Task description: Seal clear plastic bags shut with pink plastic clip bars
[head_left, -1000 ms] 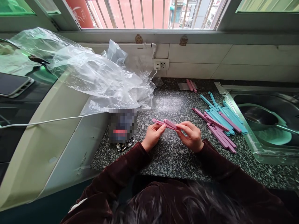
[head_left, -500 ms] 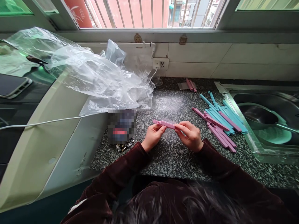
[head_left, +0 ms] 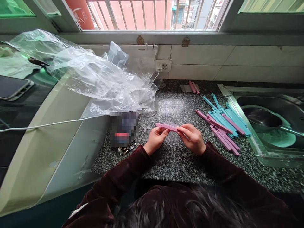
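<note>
Pinching a pink clip (head_left: 169, 127) at both ends above the speckled counter (head_left: 171, 164), the left hand (head_left: 155, 139) and right hand (head_left: 192, 138) are slightly apart, with a clear film (head_left: 171, 123) along the clip's far side. To the right, pink clips (head_left: 222, 139) lie partly over blue clips (head_left: 225, 118), near the sink (head_left: 277, 117). Plastic bags (head_left: 102, 79) sprawl at the left, just beyond a blurred dark item (head_left: 124, 129).
</note>
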Motion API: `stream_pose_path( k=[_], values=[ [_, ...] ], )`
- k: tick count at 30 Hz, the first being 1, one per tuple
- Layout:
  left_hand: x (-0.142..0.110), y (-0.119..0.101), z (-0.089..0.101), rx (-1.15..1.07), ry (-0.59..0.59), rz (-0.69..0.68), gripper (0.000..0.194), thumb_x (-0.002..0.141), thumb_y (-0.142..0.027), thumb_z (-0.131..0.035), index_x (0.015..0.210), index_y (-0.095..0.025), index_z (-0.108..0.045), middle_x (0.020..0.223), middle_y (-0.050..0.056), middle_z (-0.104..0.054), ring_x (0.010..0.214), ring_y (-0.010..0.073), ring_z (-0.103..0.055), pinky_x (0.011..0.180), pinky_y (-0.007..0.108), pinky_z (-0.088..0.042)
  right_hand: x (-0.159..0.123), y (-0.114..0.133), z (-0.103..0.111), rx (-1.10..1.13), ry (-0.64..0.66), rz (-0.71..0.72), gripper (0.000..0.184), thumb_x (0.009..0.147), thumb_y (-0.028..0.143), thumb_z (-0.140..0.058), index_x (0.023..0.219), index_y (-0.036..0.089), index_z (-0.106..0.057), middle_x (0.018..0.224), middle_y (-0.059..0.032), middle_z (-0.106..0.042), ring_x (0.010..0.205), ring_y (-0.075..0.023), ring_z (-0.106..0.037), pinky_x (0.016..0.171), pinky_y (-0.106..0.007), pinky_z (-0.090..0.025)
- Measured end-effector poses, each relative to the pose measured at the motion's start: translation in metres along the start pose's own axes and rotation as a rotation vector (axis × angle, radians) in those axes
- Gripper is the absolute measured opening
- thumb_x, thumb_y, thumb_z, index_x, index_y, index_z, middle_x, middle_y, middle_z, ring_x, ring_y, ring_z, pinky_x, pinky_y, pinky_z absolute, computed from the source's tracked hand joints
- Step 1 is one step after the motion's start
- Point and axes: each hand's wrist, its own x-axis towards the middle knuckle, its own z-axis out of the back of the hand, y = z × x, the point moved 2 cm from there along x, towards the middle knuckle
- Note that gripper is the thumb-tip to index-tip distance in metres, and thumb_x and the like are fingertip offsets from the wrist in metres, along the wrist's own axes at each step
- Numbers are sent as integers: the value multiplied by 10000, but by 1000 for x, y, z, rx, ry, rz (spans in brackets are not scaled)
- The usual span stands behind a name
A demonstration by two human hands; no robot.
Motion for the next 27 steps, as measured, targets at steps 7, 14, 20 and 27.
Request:
stream_pose_path(
  k=[7, 14, 20, 27],
  values=[
    [0, -1, 0, 5, 14, -4, 377, 587, -503, -711, 653, -135, -662, 554, -2, -573, 560, 105, -466, 587, 244, -387, 0, 0, -2, 19, 13, -3, 207, 832, 166, -538, 1012, 188, -638, 815, -66, -599, 718, -141, -578, 625, -270, -519],
    [1, -2, 2, 35, 30, 5, 252, 588, -356, -717, 700, -134, -679, 682, 38, -666, 675, 153, -566, 703, 280, -444, -1, 0, -2, 12, 17, -7, 209, 835, 169, -535, 1017, 193, -634, 825, -63, -599, 727, -140, -577, 636, -274, -520],
    [2, -3, 3, 43, 61, 32, 183, 601, -291, -686, 699, -136, -676, 695, 44, -680, 709, 169, -589, 742, 292, -452, -2, -1, -2, 11, 24, -13, 220, 835, 167, -533, 1029, 190, -634, 826, -70, -600, 731, -146, -579, 639, -278, -520],
    [3, -3, 4, 41, 68, 51, 159, 606, -271, -680, 686, -133, -676, 680, 37, -671, 711, 164, -584, 740, 290, -457, -2, -1, -2, -10, -1, 30, 228, 825, 153, -548, 1034, 185, -635, 808, -65, -592, 704, -139, -565, 606, -264, -510]
  ],
)
